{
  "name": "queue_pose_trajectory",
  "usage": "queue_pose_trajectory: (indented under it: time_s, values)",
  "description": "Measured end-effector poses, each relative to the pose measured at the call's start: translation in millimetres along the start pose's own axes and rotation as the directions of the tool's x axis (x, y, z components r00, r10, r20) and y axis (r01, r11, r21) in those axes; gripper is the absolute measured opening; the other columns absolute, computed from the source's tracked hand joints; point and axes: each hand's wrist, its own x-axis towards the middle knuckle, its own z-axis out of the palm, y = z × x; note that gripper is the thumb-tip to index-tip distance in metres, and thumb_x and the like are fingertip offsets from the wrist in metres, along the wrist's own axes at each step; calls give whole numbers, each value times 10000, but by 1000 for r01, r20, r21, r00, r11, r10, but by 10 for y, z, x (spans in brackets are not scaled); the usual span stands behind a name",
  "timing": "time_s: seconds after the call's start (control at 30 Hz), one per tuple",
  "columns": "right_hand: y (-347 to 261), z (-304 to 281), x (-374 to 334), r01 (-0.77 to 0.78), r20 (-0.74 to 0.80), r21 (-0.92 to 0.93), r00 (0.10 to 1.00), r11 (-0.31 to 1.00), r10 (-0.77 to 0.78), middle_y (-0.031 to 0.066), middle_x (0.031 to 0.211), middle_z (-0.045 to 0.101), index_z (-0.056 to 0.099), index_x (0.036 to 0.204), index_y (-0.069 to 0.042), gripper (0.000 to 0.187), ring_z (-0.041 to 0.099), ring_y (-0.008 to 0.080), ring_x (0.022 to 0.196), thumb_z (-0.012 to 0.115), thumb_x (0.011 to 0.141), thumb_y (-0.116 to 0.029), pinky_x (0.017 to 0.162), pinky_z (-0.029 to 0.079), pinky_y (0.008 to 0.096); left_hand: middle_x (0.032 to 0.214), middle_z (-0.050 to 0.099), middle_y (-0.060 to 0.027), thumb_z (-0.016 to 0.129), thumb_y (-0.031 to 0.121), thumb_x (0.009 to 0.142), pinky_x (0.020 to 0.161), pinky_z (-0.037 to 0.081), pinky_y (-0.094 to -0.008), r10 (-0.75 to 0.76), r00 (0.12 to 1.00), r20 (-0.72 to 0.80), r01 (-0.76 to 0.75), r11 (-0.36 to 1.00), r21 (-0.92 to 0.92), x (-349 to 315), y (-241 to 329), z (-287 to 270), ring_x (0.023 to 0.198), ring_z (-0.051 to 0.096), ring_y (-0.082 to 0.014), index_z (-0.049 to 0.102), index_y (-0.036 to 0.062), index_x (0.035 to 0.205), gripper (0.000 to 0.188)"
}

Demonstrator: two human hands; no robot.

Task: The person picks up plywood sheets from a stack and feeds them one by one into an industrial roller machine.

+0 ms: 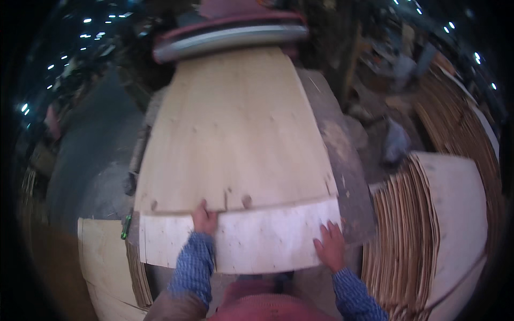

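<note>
Dim workshop all around, with veneer stacked at both sides. I see my left hand (204, 219) gripping the near edge of the large veneer sheet (235, 134), which runs ahead to the roller machine (230, 35). My right hand (331, 246) lies flat, fingers spread, on the pale veneer strip (257, 238) underneath. Stacked veneer sheets (412, 224) stand at right.

- My left hand (204, 219) blurs at the fingertips, so its grip on the veneer sheet (235, 134) is unclear.
- The sheet's far end disappears under the roller (230, 37).
- My forearms leave the lower edge.
</note>
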Motion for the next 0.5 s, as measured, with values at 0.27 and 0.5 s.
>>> queue_pose_trajectory:
  time_s: [0.27, 0.5]
  values:
    - [-220, 67, 372, -238, -6, -158, 971, 958, 240, 194, 1459, 391, 507, 1361, -113, 615, 373, 404, 1321, 659, 840, -401, 1028, 350, 552, 1037, 642, -69, 553, 416, 960, 704, 506, -332, 178, 982, 59, -181, 824, 537, 1051, 349, 781, 873, 618, -179, 589, 19, 1138, 436]
    - [-216, 30, -48, -268, 36, -176, 960, 947, 278, 233, 1480, 360, 473, 1388, -56, 674, 348, 421, 1345, 659, 847, -413, 1083, 306, 547, 1534, 319, -179, 511, 499, 916, 1096, 249, -573, 223, 727, 649, -312, -734, 603, 78, -207, 69, 1418, 273, -385, 406, 72, 1439, 684]
